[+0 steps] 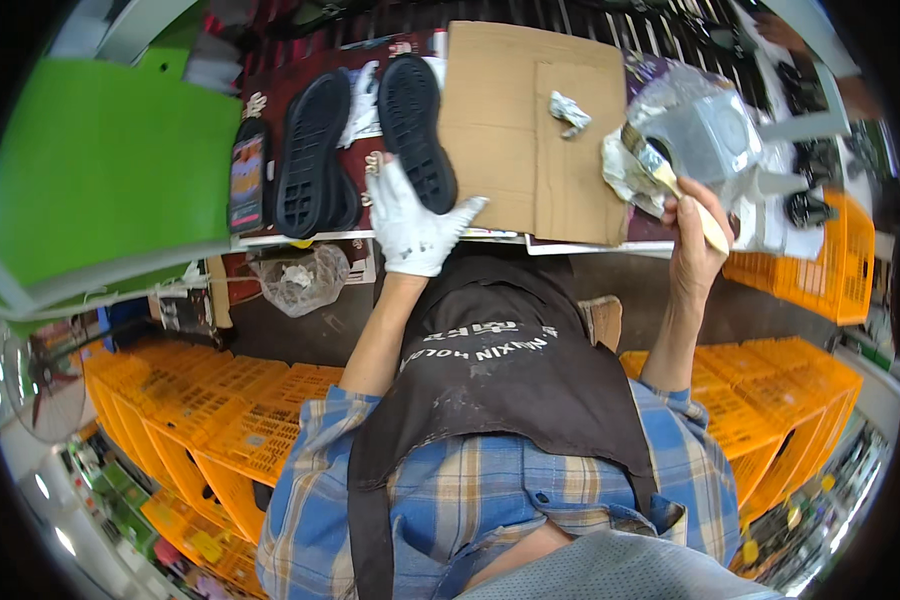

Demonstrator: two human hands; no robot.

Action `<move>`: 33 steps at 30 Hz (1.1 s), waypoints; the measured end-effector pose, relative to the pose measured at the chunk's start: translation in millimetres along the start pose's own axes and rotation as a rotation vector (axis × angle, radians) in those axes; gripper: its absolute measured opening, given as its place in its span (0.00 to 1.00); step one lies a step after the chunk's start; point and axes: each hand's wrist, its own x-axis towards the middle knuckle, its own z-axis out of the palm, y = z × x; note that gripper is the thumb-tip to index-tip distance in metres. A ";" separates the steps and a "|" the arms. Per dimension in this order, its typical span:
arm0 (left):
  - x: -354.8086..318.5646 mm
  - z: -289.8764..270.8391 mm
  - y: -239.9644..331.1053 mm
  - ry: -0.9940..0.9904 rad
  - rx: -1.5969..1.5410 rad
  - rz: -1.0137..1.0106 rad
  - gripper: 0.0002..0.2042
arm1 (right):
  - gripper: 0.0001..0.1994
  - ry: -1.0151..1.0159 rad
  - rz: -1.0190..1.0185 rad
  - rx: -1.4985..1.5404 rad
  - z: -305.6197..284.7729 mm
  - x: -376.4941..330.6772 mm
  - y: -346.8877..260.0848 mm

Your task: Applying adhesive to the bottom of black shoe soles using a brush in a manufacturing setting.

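My left hand, in a white glove, lies at the near end of a black shoe sole. Its fingers run along the sole's left edge and the thumb stretches out to the right, over the cardboard's near edge. In my bare right hand is a paintbrush with a pale handle, gripped between thumb and fingers. The brush's bristles are at the mouth of a clear plastic container, where crumpled whitish wrapping surrounds the opening. What the container holds is hidden.
More black soles lie stacked at left, beside a phone-like item. A cardboard sheet bears a crumpled scrap. A green panel stands far left. Orange crates flank me, and a plastic bag hangs below the table edge.
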 end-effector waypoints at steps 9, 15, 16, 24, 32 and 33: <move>9.2 -11.2 -12.7 0.072 -0.368 -0.075 0.50 | 0.05 0.239 -0.244 -0.397 -7.1 19.1 -2.8; 34.8 -47.8 -2.5 -0.148 -1.288 -0.702 0.42 | 0.09 0.158 -0.281 -0.697 5.5 32.6 15.7; 38.3 -49.8 -6.5 -0.207 -1.404 -0.749 0.37 | 0.09 0.165 -0.252 -0.680 5.3 33.2 20.2; 68.8 -26.8 -20.3 -0.200 -1.952 -0.924 0.27 | 0.10 0.253 0.126 -0.140 -13.7 18.0 23.4; 59.0 -14.2 -2.9 -0.469 -2.062 -0.536 0.29 | 0.09 0.302 0.060 -0.010 -17.9 -24.9 35.7; 55.9 -13.9 -8.0 -0.715 -2.134 -0.402 0.33 | 0.09 0.298 0.060 -0.005 -16.4 -27.9 35.4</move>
